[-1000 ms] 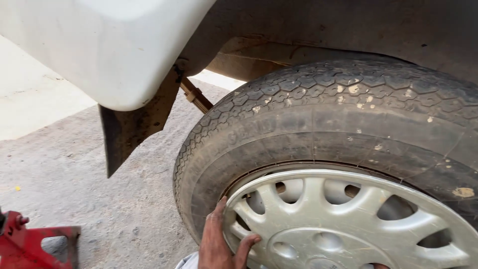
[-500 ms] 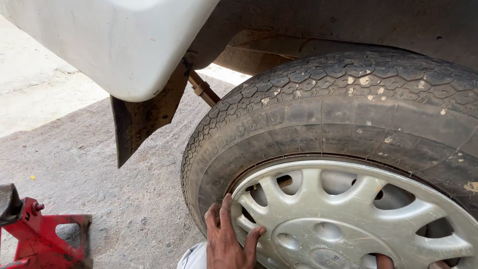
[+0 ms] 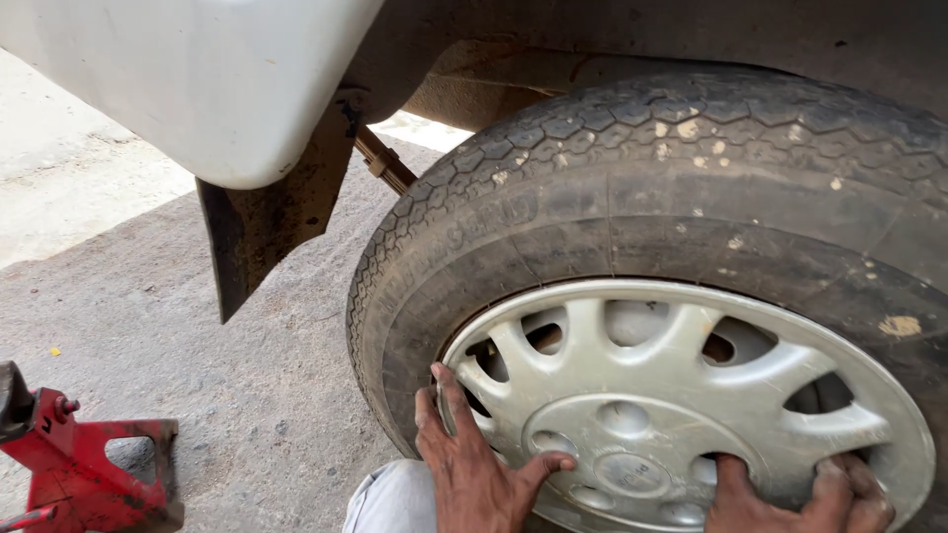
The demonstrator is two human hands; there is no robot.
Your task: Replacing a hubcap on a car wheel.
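Observation:
A worn black tyre (image 3: 632, 188) sits under a white vehicle body (image 3: 188, 79). A silver plastic wheel cover (image 3: 681, 405) with many spoke slots fills its centre. My left hand (image 3: 474, 464) grips the cover's lower left edge, fingers hooked behind the rim and thumb lying across the face. My right hand (image 3: 805, 494) holds the lower right part of the cover, fingertips curled into a slot. Both hands are dusty.
A dark mud flap (image 3: 262, 222) hangs from the body to the left of the tyre. A red floor jack (image 3: 89, 464) stands on the rough concrete ground (image 3: 197, 355) at lower left. My light trouser knee (image 3: 390, 498) shows below.
The view has shifted, so the wheel now sits lower and further left. My right hand has come into view on the cover's lower right. The left hand keeps its grip.

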